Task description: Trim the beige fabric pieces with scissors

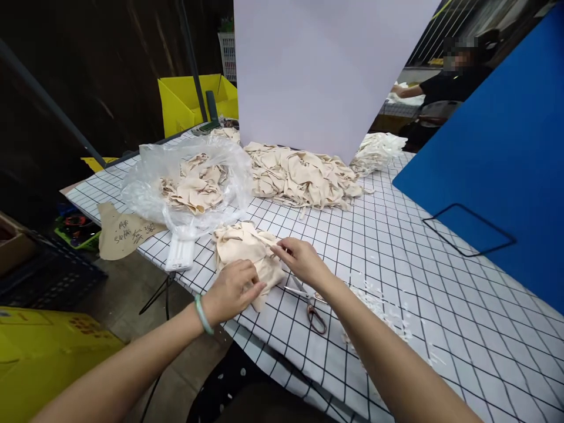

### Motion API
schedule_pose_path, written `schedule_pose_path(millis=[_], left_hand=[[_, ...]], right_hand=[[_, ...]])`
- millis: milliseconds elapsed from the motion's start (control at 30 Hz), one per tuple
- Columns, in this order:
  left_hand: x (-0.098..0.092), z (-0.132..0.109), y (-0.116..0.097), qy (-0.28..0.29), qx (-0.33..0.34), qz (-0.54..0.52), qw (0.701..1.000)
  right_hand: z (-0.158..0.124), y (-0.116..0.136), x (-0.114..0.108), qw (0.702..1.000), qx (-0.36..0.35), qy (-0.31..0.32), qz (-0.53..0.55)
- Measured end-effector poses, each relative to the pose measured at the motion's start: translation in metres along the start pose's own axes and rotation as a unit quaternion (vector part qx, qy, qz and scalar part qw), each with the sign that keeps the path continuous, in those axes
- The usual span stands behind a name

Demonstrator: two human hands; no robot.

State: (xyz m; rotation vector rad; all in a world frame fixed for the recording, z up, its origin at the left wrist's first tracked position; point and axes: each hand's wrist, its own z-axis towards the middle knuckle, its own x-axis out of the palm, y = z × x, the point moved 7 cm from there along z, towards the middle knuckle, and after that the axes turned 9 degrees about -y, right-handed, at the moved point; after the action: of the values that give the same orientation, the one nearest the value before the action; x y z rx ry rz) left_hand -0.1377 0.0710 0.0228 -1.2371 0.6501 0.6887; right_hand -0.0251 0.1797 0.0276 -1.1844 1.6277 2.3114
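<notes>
Head view: left hand point(231, 289) presses flat on the small cloth stack point(249, 252) near the table's point(396, 235) front edge; right hand point(299, 258) pinches its top piece, seemingly mid-sorting. Lifting next needs one layer only.

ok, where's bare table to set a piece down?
Bare grid cloth between the scissors, the blue board and the big beige pile. Narrow strip between the small stack under both hands and that pile. Crowded: the left edge, with plastic bag, paper note, white scraps.
</notes>
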Motion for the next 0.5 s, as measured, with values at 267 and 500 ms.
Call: schedule_pose_path(millis=[267, 500], left_hand=[[-0.007, -0.003, 0.023, -0.136, -0.382, -0.601, 0.689], [-0.089, 0.047, -0.001, -0.036, -0.258, -0.461, 0.848]], right_hand=[[-0.113, 0.059, 0.026, 0.952, -0.151, 0.255, 0.073], [0.007, 0.052, 0.012, 0.985, -0.151, -0.079, -0.001]])
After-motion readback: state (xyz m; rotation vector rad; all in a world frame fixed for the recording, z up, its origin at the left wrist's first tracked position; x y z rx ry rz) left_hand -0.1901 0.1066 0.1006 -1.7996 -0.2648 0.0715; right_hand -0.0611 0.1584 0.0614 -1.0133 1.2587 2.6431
